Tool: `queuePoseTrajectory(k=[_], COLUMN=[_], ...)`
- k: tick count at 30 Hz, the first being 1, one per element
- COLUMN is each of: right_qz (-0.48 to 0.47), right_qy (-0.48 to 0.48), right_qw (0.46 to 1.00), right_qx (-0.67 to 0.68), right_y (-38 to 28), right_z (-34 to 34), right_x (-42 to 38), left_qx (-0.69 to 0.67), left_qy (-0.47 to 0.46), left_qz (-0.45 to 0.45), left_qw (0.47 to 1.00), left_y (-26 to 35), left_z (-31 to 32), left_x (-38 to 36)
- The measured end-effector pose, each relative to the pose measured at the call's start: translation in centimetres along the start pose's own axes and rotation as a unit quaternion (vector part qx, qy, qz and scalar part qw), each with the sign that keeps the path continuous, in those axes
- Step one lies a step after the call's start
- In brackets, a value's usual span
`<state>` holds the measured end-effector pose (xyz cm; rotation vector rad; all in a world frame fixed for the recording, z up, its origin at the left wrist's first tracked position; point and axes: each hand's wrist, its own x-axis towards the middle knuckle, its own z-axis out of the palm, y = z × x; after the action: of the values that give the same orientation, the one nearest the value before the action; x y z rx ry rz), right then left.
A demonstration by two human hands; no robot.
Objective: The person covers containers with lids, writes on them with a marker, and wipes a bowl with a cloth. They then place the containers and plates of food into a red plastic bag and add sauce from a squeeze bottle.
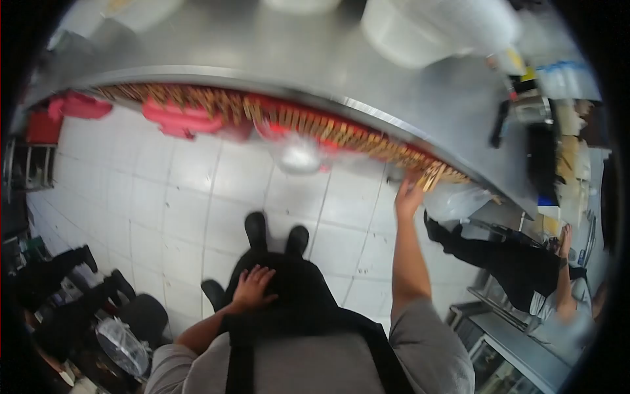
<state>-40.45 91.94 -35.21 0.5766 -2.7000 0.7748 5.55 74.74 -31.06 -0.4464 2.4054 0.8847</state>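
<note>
My left hand [256, 287] lies flat against the front of my black apron [295, 282], fingers spread, holding nothing. Stretched forward to the right, my right hand [409, 196] has its fingers closed at a wooden clothespin [431, 177] at the right part of the counter's front edge. Its fingertips are partly hidden and blurred. A long row of wooden clothespins [315, 126] hangs along that edge, over a red strip. Just right of my right hand hangs a clear plastic bag [457, 199].
The steel counter [275, 49] curves across the front, with a white container [420, 29] on it. Pink cloths [180, 118] and a plastic bag [300, 156] hang below its edge. A person in black trousers [505, 262] is at right; other people's legs [98, 289] show at left.
</note>
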Motion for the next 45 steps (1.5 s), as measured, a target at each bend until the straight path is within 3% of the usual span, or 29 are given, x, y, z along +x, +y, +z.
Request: queuePoseTrajectory(k=[1,3,6,9,10,12,14,15,18,22,34,37,40,41,42,43,44,45], right_qz=[-0.095,-0.016,-0.086,-0.043,0.082,0.019,0.124,0.140,0.071,0.027,-0.022,-0.063,-0.012,-0.133,-0.164,-0.194,-0.133,-0.098], right_qy=[0.012,-0.057,0.054,-0.229,-0.415,-0.155,-0.262,-0.281,-0.264,-0.244,-0.179,-0.083,0.046,0.001,-0.071,-0.142,-0.188,-0.416], right_qw=[0.991,0.983,0.994,0.961,0.897,0.980,0.952,0.942,0.961,0.958,0.951,0.956,0.998,0.990,0.984,0.971,0.970,0.888], right_qx=[0.091,0.172,0.028,-0.148,-0.126,-0.120,0.103,0.119,-0.040,-0.146,-0.252,-0.273,0.036,0.036,0.020,0.009,0.079,0.169], right_y=[-0.5,-1.1,-5.3,-4.2,-4.1,1.3,5.4,5.7,3.5,2.6,4.0,3.6,0.0,0.5,-0.2,-1.0,-1.7,-3.9], right_z=[-1.1,-2.2,-3.4,-0.9,-0.5,4.3,5.2,4.7,2.6,3.1,4.0,3.4,0.0,-0.4,-1.1,-1.8,-1.8,-6.0], right_x=[-2.1,-3.8,1.2,5.7,7.7,6.3,8.0,8.3,9.2,10.8,10.7,8.3,2.0,-1.7,-6.8,-11.9,-18.2,-20.8], left_qx=[0.000,-0.008,-0.020,0.008,0.026,0.021,0.016,0.016,0.021,0.043,0.031,0.028,-0.013,-0.031,-0.019,-0.007,0.004,-0.018], left_qy=[0.013,0.017,-0.004,-0.063,-0.040,-0.025,-0.013,-0.010,-0.016,-0.040,-0.076,-0.090,-0.057,-0.034,0.016,0.065,0.114,0.113], left_qz=[0.008,0.030,0.053,0.024,0.037,0.036,0.032,0.035,0.048,0.048,0.044,0.047,0.030,0.020,0.046,0.071,0.095,0.141], left_qw=[1.000,0.999,0.998,0.998,0.998,0.999,0.999,0.999,0.999,0.997,0.996,0.994,0.998,0.999,0.999,0.995,0.989,0.983], left_y=[0.6,1.2,1.5,1.3,0.8,0.6,1.3,1.1,0.8,1.4,2.3,2.0,2.8,3.4,4.1,5.1,6.3,8.5], left_z=[-0.7,-1.2,-1.3,-1.3,-0.7,-0.6,-0.7,-0.4,0.9,1.7,1.7,1.7,0.6,-0.1,-0.9,-1.8,-2.8,-4.4], left_x=[0.2,0.7,1.6,1.6,1.2,0.3,-0.4,-0.7,-0.6,-0.9,-0.7,-0.8,-1.0,-1.0,-0.6,0.1,0.8,1.9])
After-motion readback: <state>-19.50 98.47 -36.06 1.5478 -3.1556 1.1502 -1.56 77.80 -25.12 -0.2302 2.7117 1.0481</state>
